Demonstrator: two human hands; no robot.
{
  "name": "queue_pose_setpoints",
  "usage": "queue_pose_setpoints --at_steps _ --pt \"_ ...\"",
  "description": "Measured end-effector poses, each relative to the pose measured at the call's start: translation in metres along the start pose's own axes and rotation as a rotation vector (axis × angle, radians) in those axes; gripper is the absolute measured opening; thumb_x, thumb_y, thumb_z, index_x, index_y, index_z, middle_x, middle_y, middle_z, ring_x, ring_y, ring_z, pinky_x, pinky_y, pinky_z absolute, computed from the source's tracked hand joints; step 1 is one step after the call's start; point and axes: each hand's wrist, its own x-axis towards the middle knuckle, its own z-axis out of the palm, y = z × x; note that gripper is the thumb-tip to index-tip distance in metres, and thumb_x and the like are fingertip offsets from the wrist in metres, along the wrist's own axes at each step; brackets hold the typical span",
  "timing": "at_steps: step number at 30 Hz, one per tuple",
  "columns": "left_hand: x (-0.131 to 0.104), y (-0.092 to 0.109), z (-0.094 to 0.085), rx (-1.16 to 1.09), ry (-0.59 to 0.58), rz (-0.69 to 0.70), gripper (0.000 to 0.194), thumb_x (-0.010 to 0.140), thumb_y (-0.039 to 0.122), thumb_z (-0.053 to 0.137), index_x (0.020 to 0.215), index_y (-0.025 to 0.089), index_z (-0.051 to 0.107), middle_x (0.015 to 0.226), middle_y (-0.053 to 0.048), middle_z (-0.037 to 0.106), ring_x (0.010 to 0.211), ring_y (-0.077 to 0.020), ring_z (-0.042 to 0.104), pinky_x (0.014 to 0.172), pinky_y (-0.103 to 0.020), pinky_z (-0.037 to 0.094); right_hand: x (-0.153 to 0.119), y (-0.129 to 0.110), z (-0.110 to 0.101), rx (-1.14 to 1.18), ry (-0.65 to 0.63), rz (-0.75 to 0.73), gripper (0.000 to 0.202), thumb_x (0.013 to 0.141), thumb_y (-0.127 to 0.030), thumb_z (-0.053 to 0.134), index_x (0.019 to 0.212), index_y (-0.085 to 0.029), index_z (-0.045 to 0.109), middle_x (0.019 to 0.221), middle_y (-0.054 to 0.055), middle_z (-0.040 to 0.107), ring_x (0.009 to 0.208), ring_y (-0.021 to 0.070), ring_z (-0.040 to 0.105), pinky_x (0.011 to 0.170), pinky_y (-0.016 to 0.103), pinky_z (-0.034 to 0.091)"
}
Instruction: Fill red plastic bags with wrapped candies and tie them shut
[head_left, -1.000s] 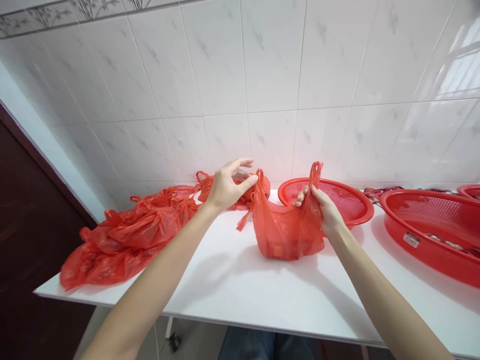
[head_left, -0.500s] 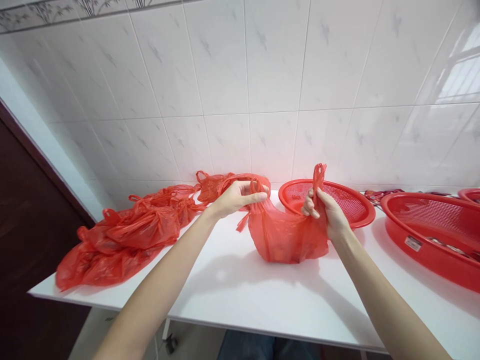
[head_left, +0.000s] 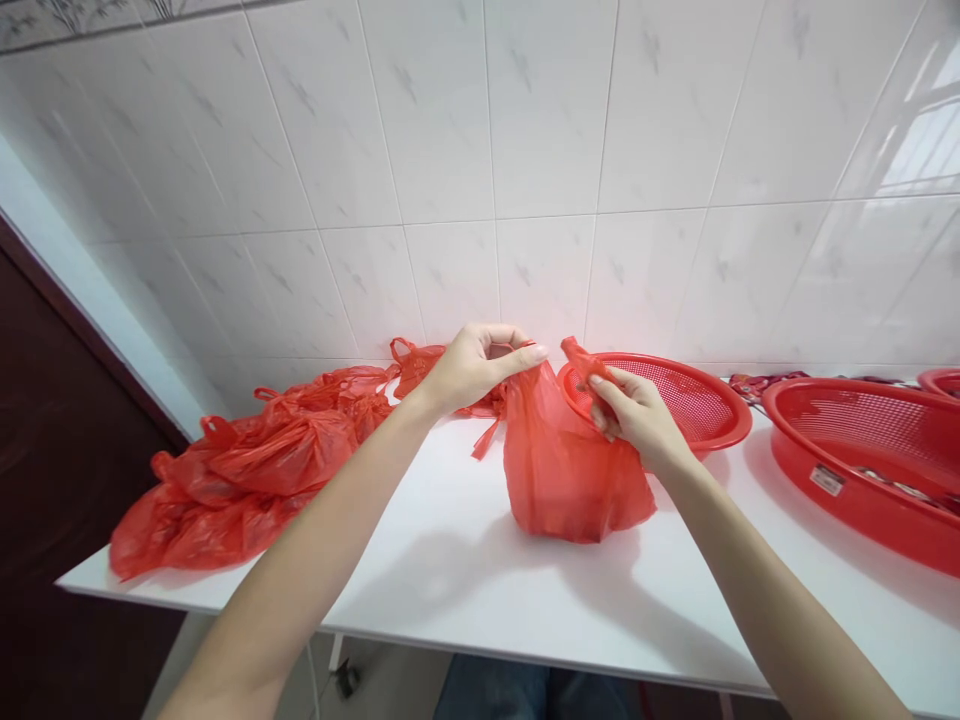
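A thin red plastic bag (head_left: 574, 475) hangs between my two hands, low over the white table (head_left: 442, 540); whether its bottom touches the top I cannot tell. My left hand (head_left: 480, 365) pinches one handle at the bag's upper left, thumb against fingers. At the upper right, my right hand (head_left: 626, 405) is closed round the other handle, whose twisted end sticks up past the fingers. The bag bulges at the bottom, but its contents do not show through clearly.
Several red plastic bags lie in a heap (head_left: 255, 470) on the left, with more (head_left: 412, 370) near the tiled wall. A red mesh basket (head_left: 682, 400) stands behind my right hand. A larger red basket (head_left: 825, 440) with small items inside is at the right.
My right hand has moved left towards my left hand, bringing the handles closer together. My left hand has risen slightly, and the bag now hangs taller and narrower.
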Motion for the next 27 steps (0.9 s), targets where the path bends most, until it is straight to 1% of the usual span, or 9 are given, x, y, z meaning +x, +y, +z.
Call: queue_pose_setpoints --at_steps 4,8,11,13,16,19,21,24,27 --pt "0.009 0.009 0.014 0.059 -0.075 0.023 0.037 0.08 0.052 0.073 0.075 0.016 0.067 0.068 -0.003 0.069 0.061 -0.0141 0.064 0.057 -0.025 0.051 -0.005 -0.003 0.014 -0.098 -0.106 -0.027 0.022 0.085 -0.031 0.06 0.068 -0.023 0.048 0.049 -0.007 0.04 0.043 0.0091 0.034 0.043 0.024 0.024" --pt "0.023 0.011 0.023 0.133 -0.047 0.043 0.036 0.077 0.048 0.077 0.067 0.016 0.065 0.064 -0.001 0.067 0.057 -0.0122 0.062 0.057 -0.025 0.052 -0.009 -0.008 0.017 0.039 -0.286 0.081 0.015 0.081 -0.023 0.055 0.068 -0.023 0.048 0.053 -0.007 0.039 0.045 0.0086 0.03 0.045 0.025 0.023" --pt "0.032 0.007 0.026 0.118 -0.047 0.03 0.037 0.077 0.046 0.078 0.064 0.014 0.065 0.063 -0.002 0.066 0.057 -0.012 0.062 0.059 -0.026 0.053 -0.008 -0.01 0.015 0.122 -0.33 0.127 0.026 0.083 -0.029 0.062 0.066 -0.023 0.042 0.053 -0.007 0.037 0.046 0.0088 0.029 0.045 0.025 0.021" --pt "0.035 0.004 0.026 0.059 -0.074 0.022 0.036 0.077 0.046 0.079 0.068 0.014 0.066 0.068 -0.004 0.068 0.061 -0.0132 0.065 0.064 -0.028 0.056 -0.006 -0.009 0.014 0.11 -0.345 0.123 0.039 0.086 -0.041 0.067 0.064 -0.023 0.04 0.05 -0.008 0.034 0.045 0.0082 0.026 0.045 0.025 0.02" --pt "0.032 -0.002 0.025 -0.009 -0.08 0.022 0.034 0.077 0.043 0.08 0.091 0.013 0.071 0.091 -0.009 0.075 0.081 -0.018 0.072 0.078 -0.033 0.059 -0.003 -0.003 0.012 0.104 -0.336 0.14 0.052 0.086 -0.058 0.068 0.061 -0.023 0.039 0.045 -0.008 0.036 0.042 0.0071 0.025 0.044 0.025 0.022" --pt "0.023 -0.011 0.02 0.053 -0.024 -0.008 0.049 0.076 0.042 0.081 0.115 0.015 0.068 0.112 -0.013 0.074 0.101 -0.023 0.071 0.089 -0.037 0.057 0.0 0.004 0.009 0.161 -0.316 0.182 0.052 0.084 -0.062 0.068 0.061 -0.022 0.045 0.043 -0.005 0.046 0.04 0.0077 0.032 0.044 0.025 0.026" --pt "0.015 -0.017 0.015 0.123 -0.038 -0.048 0.047 0.076 0.043 0.08 0.114 0.016 0.07 0.111 -0.012 0.075 0.101 -0.024 0.072 0.088 -0.037 0.057 0.001 0.007 0.006 0.198 -0.317 0.196 0.049 0.084 -0.061 0.069 0.062 -0.02 0.053 0.044 -0.002 0.053 0.04 0.008 0.036 0.044 0.024 0.03" --pt "0.003 -0.025 0.012 0.153 -0.09 -0.065 0.031 0.078 0.039 0.078 0.097 0.015 0.074 0.097 -0.01 0.077 0.09 -0.0226 0.073 0.08 -0.034 0.058 0.004 0.01 0.002 0.25 -0.318 0.235 0.047 0.083 -0.059 0.07 0.064 -0.018 0.06 0.047 0.0 0.059 0.04 0.0083 0.039 0.046 0.025 0.036" --pt "-0.009 -0.029 0.019 0.135 0.0 0.005 0.019 0.079 0.031 0.075 0.089 0.015 0.074 0.087 -0.007 0.077 0.082 -0.0201 0.073 0.074 -0.031 0.059 0.007 0.011 0.002 0.293 -0.32 0.285 0.043 0.083 -0.056 0.071 0.072 -0.015 0.067 0.058 0.005 0.069 0.041 0.008 0.04 0.048 0.025 0.04"
